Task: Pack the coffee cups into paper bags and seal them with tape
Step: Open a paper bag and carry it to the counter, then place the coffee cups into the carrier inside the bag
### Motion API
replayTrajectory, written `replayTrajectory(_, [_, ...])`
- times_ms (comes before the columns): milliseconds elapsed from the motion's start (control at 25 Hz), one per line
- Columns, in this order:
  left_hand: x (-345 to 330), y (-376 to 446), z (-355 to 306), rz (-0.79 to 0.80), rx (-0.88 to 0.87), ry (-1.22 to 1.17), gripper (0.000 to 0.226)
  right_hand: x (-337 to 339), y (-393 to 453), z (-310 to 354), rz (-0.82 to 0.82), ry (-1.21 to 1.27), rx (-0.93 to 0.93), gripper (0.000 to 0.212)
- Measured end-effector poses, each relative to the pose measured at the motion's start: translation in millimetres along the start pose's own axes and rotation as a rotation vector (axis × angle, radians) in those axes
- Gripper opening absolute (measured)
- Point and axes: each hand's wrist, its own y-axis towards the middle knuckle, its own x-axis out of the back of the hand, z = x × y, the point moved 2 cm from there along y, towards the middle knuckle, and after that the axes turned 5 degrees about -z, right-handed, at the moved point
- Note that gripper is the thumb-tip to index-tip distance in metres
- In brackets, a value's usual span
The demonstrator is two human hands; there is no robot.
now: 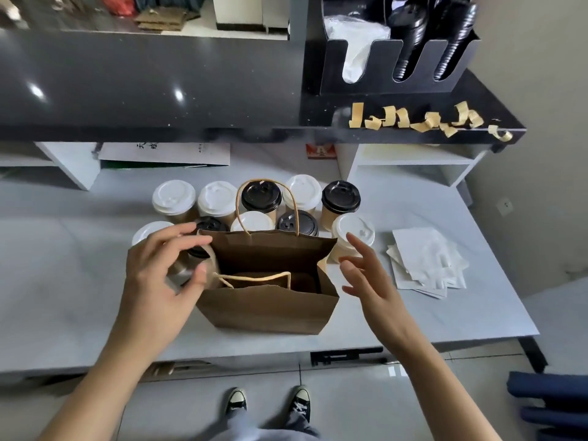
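Both hands work at the near edge of the table (95, 329), one on either side of a standing brown paper bag (267, 308). Left hand (159, 275) grips a black-lidded coffee cup (194, 262) — fingers curled over the lid, thumb on the side wall — and holds it tilted, lid leaning away from the person, just against the bag's left edge. Right hand (366, 275) holds nothing; its fingers are spread and relaxed, close beside the bag's right wall but apparently not touching it.

Governing relation: the bag's mouth (270, 268) is open and faces up, immediately right of the held cup. The cup's long axis is tilted off vertical, so it appears it must be righted and carried a short way rightward over the rim before lowering. The left hand is the nearer to that job; the right is placed to steady the bag. One handle (267, 202) stands up at the far side; the other (254, 278) has flopped into the mouth — a likely snag.

Beyond the bag, the remaining cups (254, 202) stand in two rows, white and black lids mixed. Cut tape strips (429, 120) hang from the dark shelf (159, 90) above.
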Motion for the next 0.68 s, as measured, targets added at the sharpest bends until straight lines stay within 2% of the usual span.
replayTrajectory(120, [-0.8, 4.6, -4.9, 0.084, -0.034, 0.021, 0.025, 9.4, 18.8, -3.8, -0.141, -0.073, 0.043, 0.045])
replayTrajectory(240, [1.2, 9.1, 4.7, 0.237, -0.017, 0.022, 0.030, 16.5, 42.6, -8.5, -0.288, -0.281, 0.062, 0.052])
replayTrajectory(440, [4.2, 15.8, 15.1, 0.507, 0.053, 0.086, 0.047, 12.0, 80.0, -19.3, -0.291, -0.580, -0.023, 0.083])
replayTrajectory(560, [6.8, 15.4, 17.7, 0.559, 0.080, 0.085, 0.062, 4.4, 96.1, -22.0, -0.265, -0.667, -0.085, 0.097])
replayTrajectory(680, [7.9, 15.5, 16.2, 0.582, 0.073, 0.065, 0.073, -1.0, 103.9, -26.2, -0.278, -0.688, -0.130, 0.095])
